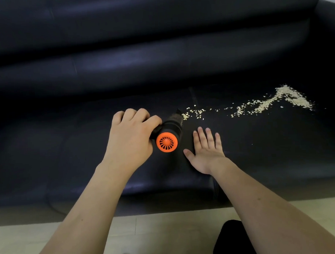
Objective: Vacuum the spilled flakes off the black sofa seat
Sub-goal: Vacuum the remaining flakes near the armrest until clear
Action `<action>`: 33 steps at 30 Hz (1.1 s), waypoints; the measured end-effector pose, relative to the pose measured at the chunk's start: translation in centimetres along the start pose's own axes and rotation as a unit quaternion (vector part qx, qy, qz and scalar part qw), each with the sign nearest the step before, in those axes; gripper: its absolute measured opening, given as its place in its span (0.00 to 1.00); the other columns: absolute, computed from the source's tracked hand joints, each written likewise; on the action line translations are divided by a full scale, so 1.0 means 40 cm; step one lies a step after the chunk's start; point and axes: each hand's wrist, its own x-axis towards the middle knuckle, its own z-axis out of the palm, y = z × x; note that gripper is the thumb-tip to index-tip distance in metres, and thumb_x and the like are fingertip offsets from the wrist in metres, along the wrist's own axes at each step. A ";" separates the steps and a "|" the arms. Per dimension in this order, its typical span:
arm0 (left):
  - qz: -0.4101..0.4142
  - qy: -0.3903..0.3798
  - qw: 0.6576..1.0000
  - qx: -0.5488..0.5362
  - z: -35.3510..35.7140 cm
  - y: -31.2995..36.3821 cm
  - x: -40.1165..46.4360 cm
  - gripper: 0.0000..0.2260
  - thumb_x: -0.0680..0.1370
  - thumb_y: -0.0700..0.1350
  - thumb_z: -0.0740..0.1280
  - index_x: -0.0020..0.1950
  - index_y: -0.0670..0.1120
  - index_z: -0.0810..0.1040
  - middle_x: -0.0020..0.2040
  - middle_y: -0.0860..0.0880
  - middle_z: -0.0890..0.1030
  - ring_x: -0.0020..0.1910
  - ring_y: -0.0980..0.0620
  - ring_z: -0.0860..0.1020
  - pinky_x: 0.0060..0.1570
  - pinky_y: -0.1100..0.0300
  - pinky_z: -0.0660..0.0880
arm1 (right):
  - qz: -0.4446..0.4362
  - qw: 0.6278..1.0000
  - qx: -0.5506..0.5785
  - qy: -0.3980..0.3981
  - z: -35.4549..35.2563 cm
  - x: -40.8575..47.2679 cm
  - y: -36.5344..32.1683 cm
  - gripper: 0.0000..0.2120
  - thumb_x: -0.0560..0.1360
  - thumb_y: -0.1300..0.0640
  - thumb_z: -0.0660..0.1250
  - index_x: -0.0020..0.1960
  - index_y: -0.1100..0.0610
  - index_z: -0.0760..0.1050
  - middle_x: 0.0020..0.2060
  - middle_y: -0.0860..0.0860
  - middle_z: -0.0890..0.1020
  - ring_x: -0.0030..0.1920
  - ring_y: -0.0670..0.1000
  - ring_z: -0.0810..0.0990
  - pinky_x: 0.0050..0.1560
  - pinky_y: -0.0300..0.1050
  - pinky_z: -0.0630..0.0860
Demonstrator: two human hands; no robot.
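1. Gripping the handheld vacuum (168, 133) by its side handle, the left hand (130, 136) has its fingers curled round the grip, which the hand mostly hides.
2. The right hand (206, 151) lies flat on the black sofa seat (78, 149), fingers straight and slightly spread, holding nothing, just beside the vacuum's rear end.
3. The vacuum sits low over the seat near its middle seam. Its orange vented cap (166, 142) faces the camera, and its dark nozzle (178, 115) points away and a little to the right.
4. Its long axis therefore runs from the front edge of the seat toward the backrest, angled slightly rightward, with the nozzle tip at the nearest end of the spill.
5. The spilled flakes (266, 104) form a thin trail stretching right from the nozzle, thickening into a dense heap (293, 96) far to the right. Most of the job appears to remain.
6. To do this step well, I would turn the nozzle more to the right so that it follows the trail, keep the mouth close to the leather, and move slowly.
7. Quick passes risk scattering the light flakes, and the heap likely needs several overlapping sweeps.
8. The flat right hand could steady the cushion, provided it stays clear of the trail.
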 end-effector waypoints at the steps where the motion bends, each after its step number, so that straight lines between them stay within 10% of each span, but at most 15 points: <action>1: -0.001 0.004 1.000 -0.004 -0.002 -0.007 -0.004 0.17 0.69 0.39 0.73 0.55 0.53 0.79 0.48 0.50 0.77 0.51 0.44 0.74 0.58 0.46 0.65 | -0.003 1.000 0.000 0.019 0.004 -0.003 0.002 0.37 0.82 0.35 0.39 0.81 0.54 0.32 0.79 0.51 0.31 0.77 0.55 0.27 0.75 0.58 0.28; 33: 0.029 0.004 1.000 -0.004 -0.033 0.012 -0.036 0.18 0.67 0.41 0.74 0.55 0.54 0.80 0.49 0.51 0.78 0.51 0.44 0.75 0.59 0.46 0.65 | -0.025 0.985 0.007 0.168 0.040 -0.039 0.008 0.34 0.83 0.37 0.40 0.82 0.55 0.41 0.82 0.52 0.41 0.80 0.52 0.36 0.79 0.55 0.36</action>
